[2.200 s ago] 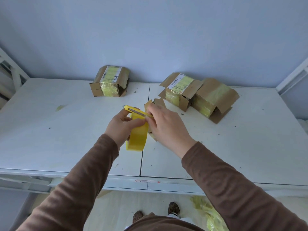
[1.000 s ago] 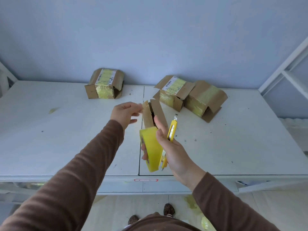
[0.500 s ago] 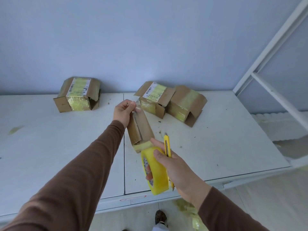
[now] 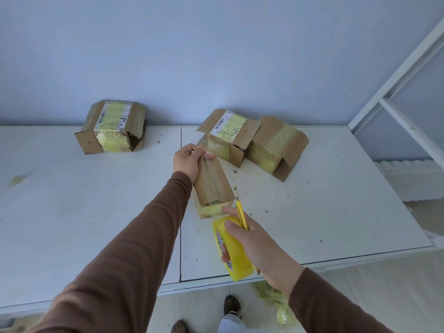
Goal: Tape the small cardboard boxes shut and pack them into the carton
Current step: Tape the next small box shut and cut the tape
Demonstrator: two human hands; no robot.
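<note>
My left hand (image 4: 188,161) grips the far end of a small cardboard box (image 4: 212,186) lying lengthwise on the white table (image 4: 72,200). A strip of yellowish tape runs from the box's near end to the yellow tape roll (image 4: 231,248). My right hand (image 4: 252,239) holds that roll together with a yellow utility knife (image 4: 241,213), just in front of the box. Three more small boxes with open flaps and yellow tape stand at the back: one on the left (image 4: 113,127), two side by side on the right (image 4: 227,137) (image 4: 276,146).
A white frame (image 4: 396,75) rises at the table's right end. Crumpled yellow tape scraps (image 4: 276,301) lie on the floor beside my feet. Small debris specks dot the table top. A blue wall stands behind the table. No carton is in view.
The view has swung to the right. The small box has tipped from upright to lying flat. My right hand has drawn the roll and knife back towards the table's front edge.
</note>
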